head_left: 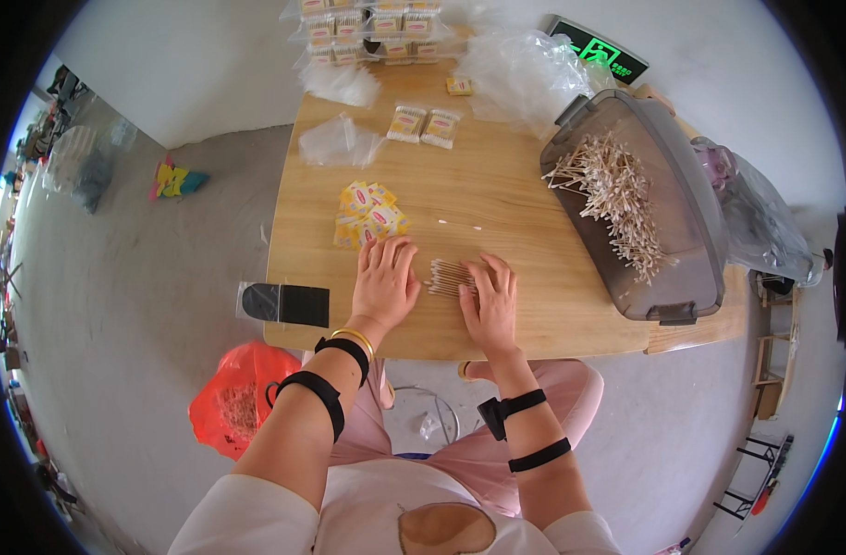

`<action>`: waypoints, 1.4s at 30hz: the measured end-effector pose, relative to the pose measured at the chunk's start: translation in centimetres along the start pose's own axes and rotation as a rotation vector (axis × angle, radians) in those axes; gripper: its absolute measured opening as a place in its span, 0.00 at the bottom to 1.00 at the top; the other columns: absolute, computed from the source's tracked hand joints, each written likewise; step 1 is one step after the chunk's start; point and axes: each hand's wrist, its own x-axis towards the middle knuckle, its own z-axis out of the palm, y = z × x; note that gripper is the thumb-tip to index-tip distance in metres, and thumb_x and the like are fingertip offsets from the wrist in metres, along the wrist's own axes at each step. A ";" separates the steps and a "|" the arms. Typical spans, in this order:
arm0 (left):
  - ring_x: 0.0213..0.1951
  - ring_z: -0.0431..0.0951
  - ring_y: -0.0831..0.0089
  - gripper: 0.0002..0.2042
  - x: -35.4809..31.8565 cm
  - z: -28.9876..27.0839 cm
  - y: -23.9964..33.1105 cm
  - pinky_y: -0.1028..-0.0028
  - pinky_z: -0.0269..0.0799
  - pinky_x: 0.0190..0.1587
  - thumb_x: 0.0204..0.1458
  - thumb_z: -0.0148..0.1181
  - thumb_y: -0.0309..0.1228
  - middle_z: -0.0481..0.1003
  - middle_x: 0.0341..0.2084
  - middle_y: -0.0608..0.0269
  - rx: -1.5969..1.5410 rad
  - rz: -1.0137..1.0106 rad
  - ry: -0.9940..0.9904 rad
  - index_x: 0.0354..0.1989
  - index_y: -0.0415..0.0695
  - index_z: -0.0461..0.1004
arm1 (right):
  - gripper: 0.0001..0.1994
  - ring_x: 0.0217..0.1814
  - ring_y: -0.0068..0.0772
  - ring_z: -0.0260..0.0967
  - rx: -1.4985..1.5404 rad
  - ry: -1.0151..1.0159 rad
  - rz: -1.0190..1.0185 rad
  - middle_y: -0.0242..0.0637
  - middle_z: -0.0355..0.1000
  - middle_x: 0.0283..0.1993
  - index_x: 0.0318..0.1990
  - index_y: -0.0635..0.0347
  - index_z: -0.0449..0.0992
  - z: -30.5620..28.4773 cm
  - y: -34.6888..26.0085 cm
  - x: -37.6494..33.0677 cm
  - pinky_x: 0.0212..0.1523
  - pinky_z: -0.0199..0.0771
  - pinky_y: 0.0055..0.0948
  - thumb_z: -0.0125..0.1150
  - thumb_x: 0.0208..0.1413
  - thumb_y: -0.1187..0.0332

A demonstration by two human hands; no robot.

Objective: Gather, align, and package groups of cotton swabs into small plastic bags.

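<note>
A flat row of cotton swabs (449,277) lies on the wooden table in front of me. My right hand (493,301) has its thumb and fingers around the right end of that row, partly covering the swabs. Left of the swabs, my left hand (384,282) rests on the table with fingers bent and a little apart, holding nothing. Its fingertips are at the near edge of a loose pile of yellow and white printed cards (369,215). Two single swabs or swab pieces (460,225) lie beyond the row.
A grey plastic bin (576,208) of loose swabs stands tilted on the right. Two filled swab packs (423,126), clear bags (340,141) and stacked packs (372,32) are farther back. A black item in clear wrap (289,304) overhangs the left edge; a red bag (233,398) is below.
</note>
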 end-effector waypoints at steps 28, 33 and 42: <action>0.65 0.66 0.63 0.19 -0.4 -0.2 -0.1 0.48 0.51 0.73 0.50 0.65 0.27 0.70 0.57 0.68 0.014 0.198 0.015 0.51 0.56 0.76 | 0.03 0.53 0.41 0.68 -0.300 -0.233 -0.219 0.36 0.72 0.41 0.29 0.53 0.79 -0.3 0.5 6.4 0.56 0.66 0.43 0.68 0.47 0.73; 0.63 0.68 0.61 0.21 -0.5 -0.2 0.0 0.48 0.51 0.73 0.48 0.64 0.26 0.71 0.55 0.65 -0.027 0.152 0.087 0.52 0.55 0.74 | 0.03 0.52 0.40 0.69 -0.152 -0.073 -0.099 0.34 0.75 0.40 0.28 0.52 0.79 -1.8 -0.7 5.4 0.55 0.66 0.41 0.68 0.48 0.72; 0.57 0.72 0.58 0.09 -1.5 -3.9 3.6 0.55 0.58 0.67 0.56 0.63 0.28 0.75 0.49 0.60 -0.368 -0.023 0.217 0.46 0.47 0.78 | 0.04 0.35 0.25 0.77 0.511 -0.070 0.350 0.32 0.81 0.32 0.35 0.61 0.79 -7.4 -4.2 -0.1 0.39 0.74 0.28 0.67 0.57 0.71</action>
